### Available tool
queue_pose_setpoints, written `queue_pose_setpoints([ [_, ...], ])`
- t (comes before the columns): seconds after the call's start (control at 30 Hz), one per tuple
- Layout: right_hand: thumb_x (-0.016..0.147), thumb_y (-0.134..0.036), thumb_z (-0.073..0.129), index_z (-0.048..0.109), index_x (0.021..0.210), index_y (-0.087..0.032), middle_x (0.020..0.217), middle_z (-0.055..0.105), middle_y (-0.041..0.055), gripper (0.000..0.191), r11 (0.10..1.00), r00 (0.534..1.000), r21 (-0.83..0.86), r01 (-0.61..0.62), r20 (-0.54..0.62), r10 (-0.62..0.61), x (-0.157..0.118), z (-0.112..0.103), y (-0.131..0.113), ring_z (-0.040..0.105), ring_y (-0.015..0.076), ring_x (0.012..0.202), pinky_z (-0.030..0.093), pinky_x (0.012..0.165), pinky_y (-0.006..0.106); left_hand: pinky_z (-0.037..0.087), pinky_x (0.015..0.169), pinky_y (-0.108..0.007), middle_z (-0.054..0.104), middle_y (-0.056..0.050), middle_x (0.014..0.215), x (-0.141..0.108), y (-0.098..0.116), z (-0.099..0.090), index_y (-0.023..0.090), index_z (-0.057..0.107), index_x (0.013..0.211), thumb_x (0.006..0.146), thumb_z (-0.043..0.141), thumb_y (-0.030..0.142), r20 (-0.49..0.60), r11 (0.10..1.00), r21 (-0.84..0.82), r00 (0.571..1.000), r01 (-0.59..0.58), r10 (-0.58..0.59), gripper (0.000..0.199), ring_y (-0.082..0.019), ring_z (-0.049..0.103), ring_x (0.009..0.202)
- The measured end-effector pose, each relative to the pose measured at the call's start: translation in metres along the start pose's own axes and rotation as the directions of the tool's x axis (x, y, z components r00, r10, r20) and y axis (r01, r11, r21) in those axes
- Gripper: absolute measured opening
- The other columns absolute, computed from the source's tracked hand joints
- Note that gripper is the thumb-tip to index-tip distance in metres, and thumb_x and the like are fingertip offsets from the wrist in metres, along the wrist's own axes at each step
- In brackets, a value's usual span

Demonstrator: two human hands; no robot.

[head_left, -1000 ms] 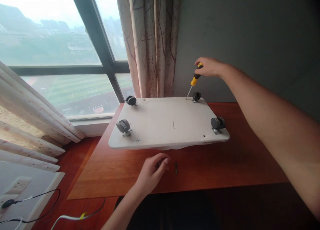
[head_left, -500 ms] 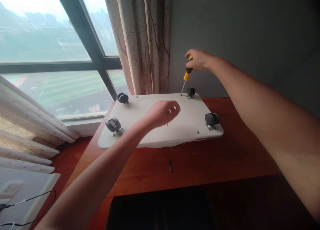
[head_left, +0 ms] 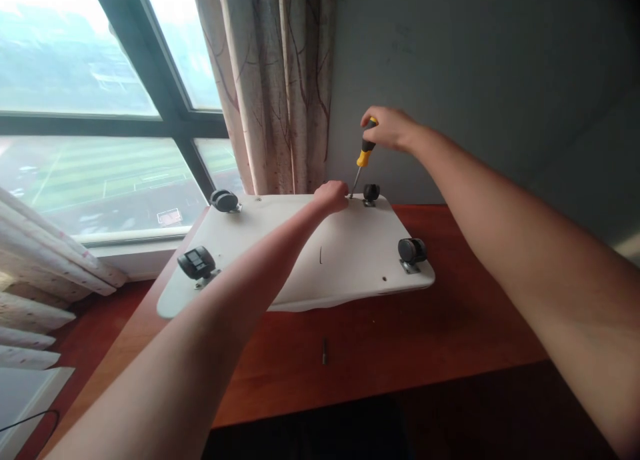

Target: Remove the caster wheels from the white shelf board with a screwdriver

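In the right hand (head_left: 389,128), fingers gripped a screwdriver (head_left: 364,158) at the far edge of a white board (head_left: 350,247) on the tabletop (head_left: 400,340); whether the left hand (head_left: 332,197) alongside pinched anything, I couldn't tell.

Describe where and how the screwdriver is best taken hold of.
The screwdriver is probably best gripped by its thick handle, from above and the right, as the right hand does. It leans right, handle up and tip down at the white board; its thin shaft runs down close to a wheel.
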State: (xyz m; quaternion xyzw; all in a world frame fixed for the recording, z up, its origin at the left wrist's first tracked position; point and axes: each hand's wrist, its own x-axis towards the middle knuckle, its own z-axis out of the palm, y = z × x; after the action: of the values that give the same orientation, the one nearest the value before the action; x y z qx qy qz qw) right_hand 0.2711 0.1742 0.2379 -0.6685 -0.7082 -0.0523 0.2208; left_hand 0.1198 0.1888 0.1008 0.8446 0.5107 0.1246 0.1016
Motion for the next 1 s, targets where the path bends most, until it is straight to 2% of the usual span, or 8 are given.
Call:
queue_pose_setpoints([
  [0.13,0.081,-0.048,0.067,0.07,0.096,-0.021,0.106,0.07,0.0141,0.03,0.99,0.995,-0.127,-0.068,-0.087,0.057,0.0,0.001,-0.001,0.062,0.035,0.108,0.048,0.093,0.049,0.054,0.086,-0.033,0.071,-0.01,0.115,0.011,-0.002,0.002,0.024,0.073,0.112,0.076,0.066,0.017,-0.003,0.999,-0.035,1.0,0.011,-0.011,0.037,-0.026,0.066,0.104],
  [0.37,0.078,-0.035,0.069,0.066,0.114,-0.029,0.118,0.069,0.0071,0.037,0.995,0.995,0.095,0.02,0.093,-0.029,0.011,0.0,0.009,0.066,0.0268,0.094,0.056,0.078,0.039,0.053,0.088,-0.032,0.073,-0.005,0.112,0.02,-0.006,0.007,0.029,0.076,0.108,0.075,0.069,0.018,0.001,0.995,-0.097,1.0,-0.009,0.009,0.036,-0.024,0.067,0.104],
  [0.57,0.084,-0.055,0.062,0.07,0.097,-0.024,0.092,0.071,0.0094,0.034,0.999,0.999,-0.036,-0.022,0.034,0.023,0.007,-0.006,0.009,0.064,0.0294,0.092,0.051,0.086,0.046,0.053,0.088,-0.033,0.073,-0.006,0.109,0.026,-0.004,0.011,0.028,0.078,0.106,0.074,0.072,0.022,0.005,0.994,-0.11,1.0,0.001,-0.001,0.033,-0.025,0.068,0.101],
  [0.67,0.082,-0.042,0.067,0.069,0.095,-0.025,0.103,0.071,0.0083,0.022,0.997,0.996,0.016,0.081,0.035,-0.081,0.006,-0.007,0.012,0.061,0.0279,0.101,0.049,0.091,0.042,0.053,0.087,-0.032,0.074,-0.006,0.107,0.027,-0.005,0.011,0.029,0.079,0.105,0.074,0.072,0.024,0.005,0.993,-0.117,1.0,-0.006,0.006,0.032,-0.024,0.068,0.1],
  [0.77,0.081,-0.032,0.066,0.066,0.106,-0.025,0.119,0.069,0.0055,0.025,0.975,0.981,0.167,0.144,0.104,-0.162,0.007,-0.006,0.016,0.06,0.023,0.104,0.05,0.087,0.034,0.053,0.086,-0.031,0.075,-0.005,0.104,0.029,-0.007,0.011,0.029,0.079,0.103,0.073,0.072,0.025,0.001,0.992,-0.122,1.0,-0.015,0.016,0.031,-0.024,0.068,0.098],
  [0.83,0.082,-0.036,0.064,0.064,0.114,-0.025,0.123,0.068,0.0057,0.033,0.972,0.987,0.205,0.112,0.093,-0.134,0.008,-0.005,0.017,0.061,0.0228,0.104,0.051,0.085,0.034,0.053,0.084,-0.03,0.075,-0.005,0.104,0.029,-0.007,0.011,0.029,0.079,0.103,0.074,0.072,0.026,-0.006,0.992,-0.126,1.0,-0.025,0.025,0.03,-0.024,0.068,0.098],
  [0.9,0.083,-0.044,0.064,0.064,0.116,-0.025,0.118,0.069,0.0081,0.038,0.99,0.998,0.127,0.054,0.028,-0.058,0.009,-0.003,0.018,0.062,0.027,0.105,0.051,0.088,0.04,0.053,0.083,-0.03,0.075,-0.005,0.104,0.029,-0.007,0.011,0.029,0.079,0.103,0.076,0.07,0.027,-0.016,0.991,-0.128,0.999,-0.038,0.036,0.029,-0.024,0.068,0.097],
  [1.0,0.079,-0.053,0.068,0.069,0.104,-0.026,0.103,0.071,0.0104,0.037,1.0,0.999,-0.011,-0.007,-0.033,0.007,0.01,0.001,0.018,0.062,0.0339,0.108,0.049,0.094,0.05,0.052,0.081,-0.03,0.075,-0.005,0.104,0.028,-0.006,0.012,0.028,0.079,0.1,0.077,0.069,0.026,-0.028,0.991,-0.123,0.998,-0.052,0.049,0.026,-0.024,0.068,0.096],
])
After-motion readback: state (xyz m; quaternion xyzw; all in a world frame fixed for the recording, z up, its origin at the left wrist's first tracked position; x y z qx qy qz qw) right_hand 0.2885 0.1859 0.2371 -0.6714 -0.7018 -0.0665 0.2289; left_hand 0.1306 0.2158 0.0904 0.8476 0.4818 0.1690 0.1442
